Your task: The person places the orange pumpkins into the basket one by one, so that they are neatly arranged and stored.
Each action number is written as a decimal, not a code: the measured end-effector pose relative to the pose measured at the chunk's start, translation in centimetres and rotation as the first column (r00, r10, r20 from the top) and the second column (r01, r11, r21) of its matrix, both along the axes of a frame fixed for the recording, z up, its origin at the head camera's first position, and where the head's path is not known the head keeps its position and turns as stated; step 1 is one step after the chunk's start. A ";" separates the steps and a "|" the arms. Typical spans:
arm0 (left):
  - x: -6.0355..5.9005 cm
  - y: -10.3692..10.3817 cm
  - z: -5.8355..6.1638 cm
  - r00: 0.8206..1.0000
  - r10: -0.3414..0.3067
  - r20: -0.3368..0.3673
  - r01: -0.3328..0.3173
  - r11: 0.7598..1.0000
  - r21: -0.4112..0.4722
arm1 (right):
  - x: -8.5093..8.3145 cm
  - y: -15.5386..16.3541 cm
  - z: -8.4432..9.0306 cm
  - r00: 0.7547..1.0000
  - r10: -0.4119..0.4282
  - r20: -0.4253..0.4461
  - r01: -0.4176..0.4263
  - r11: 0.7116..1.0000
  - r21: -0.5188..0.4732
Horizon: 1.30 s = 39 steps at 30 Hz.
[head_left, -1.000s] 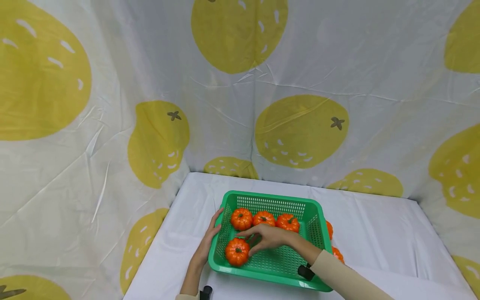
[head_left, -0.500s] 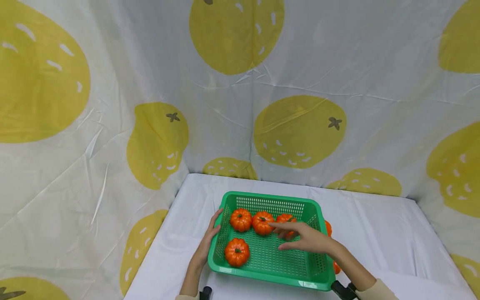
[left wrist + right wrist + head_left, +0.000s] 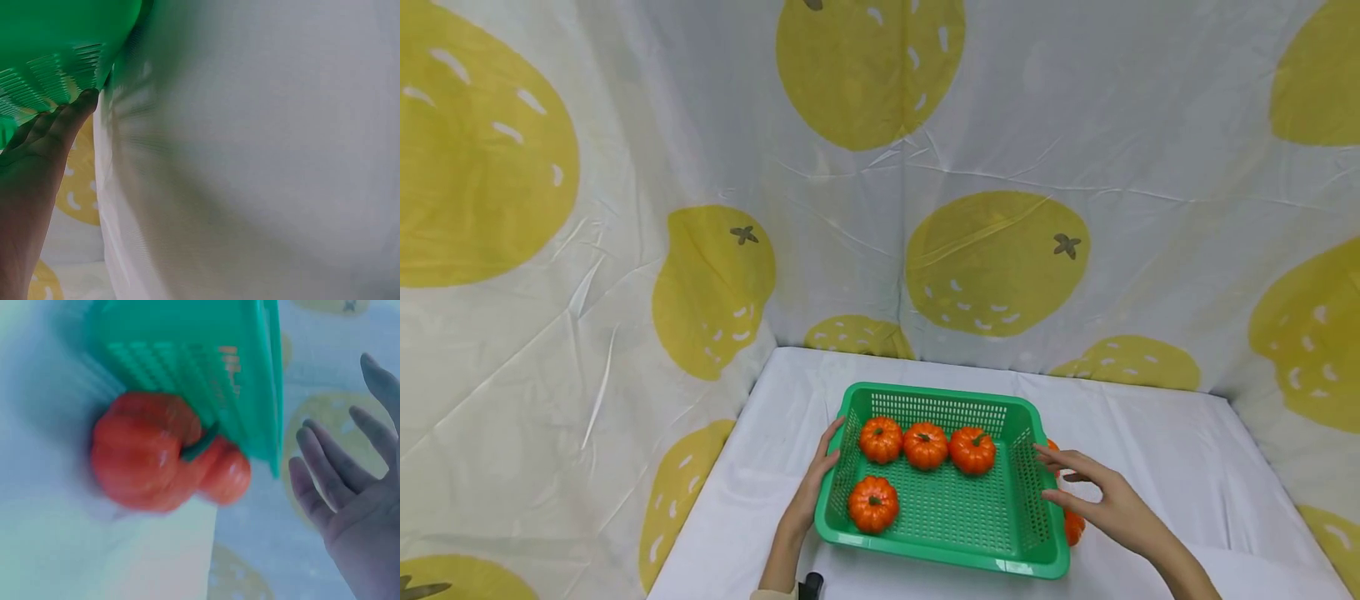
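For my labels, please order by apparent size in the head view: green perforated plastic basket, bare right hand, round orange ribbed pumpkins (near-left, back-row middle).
1. Basket
2. Right hand
3. Near-left pumpkin and back-row middle pumpkin: nearly alike; nearness may affect this, so unranked.

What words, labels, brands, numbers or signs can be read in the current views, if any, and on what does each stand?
None can be read.
Green basket: no lettering visible; the pale patches on its near rim form no legible characters.
Orange pumpkins: no markings visible.
Backdrop cloth: printed yellow fruit only, no text.
Black device at the left wrist: too small to tell.
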State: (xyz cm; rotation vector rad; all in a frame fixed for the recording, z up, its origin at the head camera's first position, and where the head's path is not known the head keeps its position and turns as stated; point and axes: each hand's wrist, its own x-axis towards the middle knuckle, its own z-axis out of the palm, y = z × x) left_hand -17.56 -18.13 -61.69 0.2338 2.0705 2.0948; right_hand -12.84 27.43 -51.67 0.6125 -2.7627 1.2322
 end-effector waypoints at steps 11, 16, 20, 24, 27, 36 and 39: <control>0.0 -0.1 -0.2 1.000 0.002 0.002 -0.002 1.000 -0.005 | 2.3 3.8 -4.7 0.935 -0.262 0.240 0.212 0.953 0.215; 0.0 -0.1 -0.1 1.000 0.003 -0.001 -0.003 1.000 0.001 | 2.7 3.4 -6.8 0.890 -0.251 0.380 0.183 0.961 0.207; 0.0 -0.1 0.0 1.000 0.003 -0.001 -0.003 1.000 0.006 | 2.8 2.9 -7.8 0.894 -0.256 0.368 0.198 0.962 0.189; 0.0 0.0 0.0 1.000 -0.002 0.002 0.002 1.000 -0.001 | 2.7 2.3 -8.1 0.903 -0.264 0.340 0.206 0.958 0.197; 0.1 0.0 0.0 1.000 0.000 0.005 0.000 1.000 -0.001 | 2.7 2.0 -8.2 0.908 -0.265 0.325 0.201 0.955 0.217; 0.0 0.0 0.0 1.000 -0.011 0.003 0.011 1.000 0.006 | 3.0 2.5 -8.0 0.902 -0.323 0.286 0.247 0.930 0.273; 0.0 0.0 0.0 1.000 -0.003 0.007 0.003 1.000 0.006 | 3.0 3.4 -7.9 0.886 -0.355 0.300 0.267 0.917 0.297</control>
